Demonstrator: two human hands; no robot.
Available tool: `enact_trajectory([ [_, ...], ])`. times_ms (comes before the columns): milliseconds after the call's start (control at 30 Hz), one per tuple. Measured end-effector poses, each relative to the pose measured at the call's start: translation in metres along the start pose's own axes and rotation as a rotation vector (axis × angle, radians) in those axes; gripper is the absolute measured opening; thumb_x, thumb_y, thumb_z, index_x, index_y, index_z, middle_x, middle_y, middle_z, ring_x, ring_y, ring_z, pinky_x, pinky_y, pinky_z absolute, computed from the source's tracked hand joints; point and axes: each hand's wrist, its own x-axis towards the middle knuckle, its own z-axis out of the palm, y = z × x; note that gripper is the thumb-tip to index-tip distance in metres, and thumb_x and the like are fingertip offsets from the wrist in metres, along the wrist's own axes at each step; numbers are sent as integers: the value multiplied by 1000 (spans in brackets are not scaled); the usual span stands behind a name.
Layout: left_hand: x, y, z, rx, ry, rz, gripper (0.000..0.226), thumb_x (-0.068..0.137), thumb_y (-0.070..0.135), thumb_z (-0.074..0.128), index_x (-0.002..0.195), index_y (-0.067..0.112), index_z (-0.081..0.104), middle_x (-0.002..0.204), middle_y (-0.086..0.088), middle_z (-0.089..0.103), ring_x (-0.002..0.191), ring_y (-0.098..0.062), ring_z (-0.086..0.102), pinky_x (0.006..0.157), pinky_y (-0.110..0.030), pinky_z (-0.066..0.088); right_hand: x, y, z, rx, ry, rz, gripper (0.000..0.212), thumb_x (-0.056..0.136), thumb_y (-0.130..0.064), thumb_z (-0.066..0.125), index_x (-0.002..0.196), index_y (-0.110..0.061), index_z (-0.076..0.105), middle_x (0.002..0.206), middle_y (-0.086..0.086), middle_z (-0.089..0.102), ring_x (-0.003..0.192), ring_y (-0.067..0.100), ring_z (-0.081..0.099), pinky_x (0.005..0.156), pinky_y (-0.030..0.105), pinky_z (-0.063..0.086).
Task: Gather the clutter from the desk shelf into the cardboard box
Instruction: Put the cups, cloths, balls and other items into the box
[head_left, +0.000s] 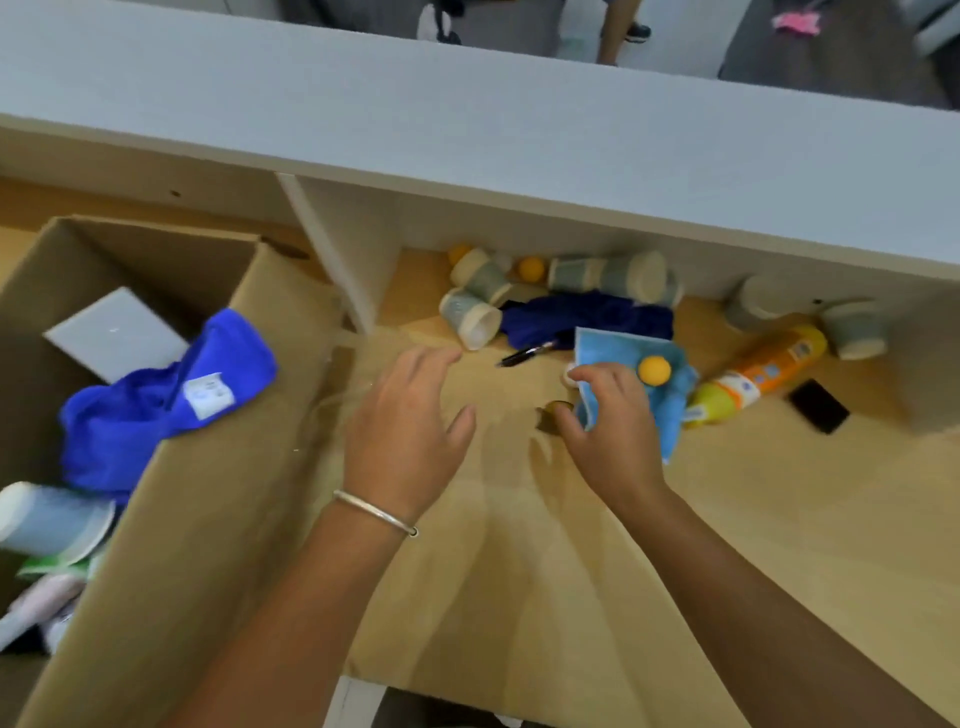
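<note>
The cardboard box (249, 467) stands open at the left, holding a bright blue cloth (156, 405), a grey card and a pale cup. On the wooden desk under the shelf lie several grey-green cups (470, 322), a dark blue cloth (587, 317), a pen (524, 354), orange balls (531, 268) and an orange-yellow bottle (758, 376). My right hand (613, 421) pinches the near edge of a light blue cloth (670, 395) with an orange ball (654, 370) resting on it. My left hand (410, 431) hovers open over the desk, just right of the box, holding nothing.
A white shelf board (467, 135) overhangs the clutter, with a white divider (332, 260) between box and items. A black flat object (819, 406) lies at the right. More cups (852, 332) sit at the back right. A person's legs show beyond the desk.
</note>
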Motion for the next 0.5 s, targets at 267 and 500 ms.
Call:
enact_trajectory([
  [267,13,63,95,-14,-209,62,52,76,30,71,124,21,54,118,0,57,103,-23,56,75,-35,49,2,100,-37,-58,-6,165,43,77,-12,73,118,-14,60,115,5,54,108,22,52,84,28,44],
  [500,30,103,175,48,-303,128,68,76,42,70,136,19,47,133,-5,49,123,-24,45,98,-39,40,35,143,-46,-62,-129,164,47,81,-14,70,126,-18,56,129,3,51,118,19,47,92,27,40],
])
